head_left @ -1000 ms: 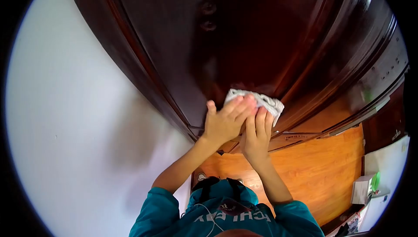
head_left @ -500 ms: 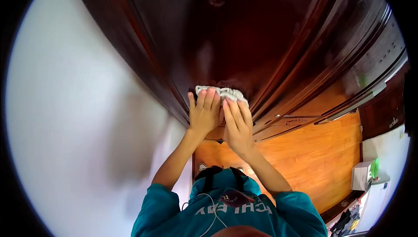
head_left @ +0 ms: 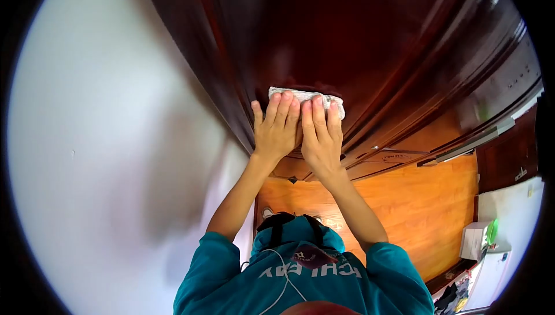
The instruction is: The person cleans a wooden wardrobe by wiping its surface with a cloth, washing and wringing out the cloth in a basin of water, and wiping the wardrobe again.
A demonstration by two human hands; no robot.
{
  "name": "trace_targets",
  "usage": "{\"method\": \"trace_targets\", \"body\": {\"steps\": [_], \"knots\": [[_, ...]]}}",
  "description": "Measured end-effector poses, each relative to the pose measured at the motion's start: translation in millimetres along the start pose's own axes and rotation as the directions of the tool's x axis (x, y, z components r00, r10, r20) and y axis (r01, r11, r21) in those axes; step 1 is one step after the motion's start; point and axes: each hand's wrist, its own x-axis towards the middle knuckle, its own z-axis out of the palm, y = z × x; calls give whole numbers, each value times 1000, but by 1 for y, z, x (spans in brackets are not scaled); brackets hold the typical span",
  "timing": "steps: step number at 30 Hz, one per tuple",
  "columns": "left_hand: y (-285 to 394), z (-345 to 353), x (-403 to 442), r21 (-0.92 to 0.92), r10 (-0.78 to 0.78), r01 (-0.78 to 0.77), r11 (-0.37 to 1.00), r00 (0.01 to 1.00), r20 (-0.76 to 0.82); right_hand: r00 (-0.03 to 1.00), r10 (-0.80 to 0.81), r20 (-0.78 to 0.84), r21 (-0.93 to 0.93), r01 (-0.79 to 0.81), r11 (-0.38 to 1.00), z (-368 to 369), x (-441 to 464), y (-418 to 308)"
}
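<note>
A folded whitish cloth [head_left: 306, 95] is pressed against the glossy dark-red wooden cabinet door [head_left: 335, 43]. My left hand [head_left: 276, 127] holds its left part to the panel with outstretched fingers; the little finger reaches past the cloth's left edge. Beside it, my right hand [head_left: 322, 138] holds down the right part, fingertips on the cloth. Both thumbs are mostly hidden. The cloth's lower side is covered by my fingers.
A white wall [head_left: 115, 141] runs close along the left. Below is an orange-brown wooden floor [head_left: 404, 211]. At the right stand a dark door [head_left: 506, 156], a white box [head_left: 474, 240] and a green round item [head_left: 492, 231]. A white cable [head_left: 285, 280] hangs over my teal shirt.
Both hands have moved the cloth up and slightly right across the door panel. The camera view has shifted a little, so the cabinet appears further right.
</note>
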Motion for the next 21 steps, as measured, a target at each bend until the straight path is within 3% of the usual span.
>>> {"method": "trace_targets", "body": {"steps": [8, 12, 14, 16, 18, 21], "knots": [[-12, 13, -61, -65, 29, -26, 998, 998, 47, 997, 15, 69, -15, -14, 1000, 44, -63, -9], [-21, 7, -59, 33, 31, -35, 999, 990, 134, 994, 38, 103, 32, -41, 999, 37, -36, -22], [-30, -4, -37, 40, -112, 107, 993, 983, 148, 995, -12, 102, 53, 7, 999, 27, -1, -31], [-43, -14, -12, 114, -122, 111, 987, 988, 95, 996, -20, 87, 59, 15, 998, 22, 28, -42], [-50, -22, 2, 155, -151, 127, 980, 977, 153, 999, -20, 32, 90, 17, 996, 25, 44, -49], [-65, -21, 12, 83, -131, 125, 989, 989, 69, 1000, -26, 13, 87, 25, 996, 29, 56, -57]]}}
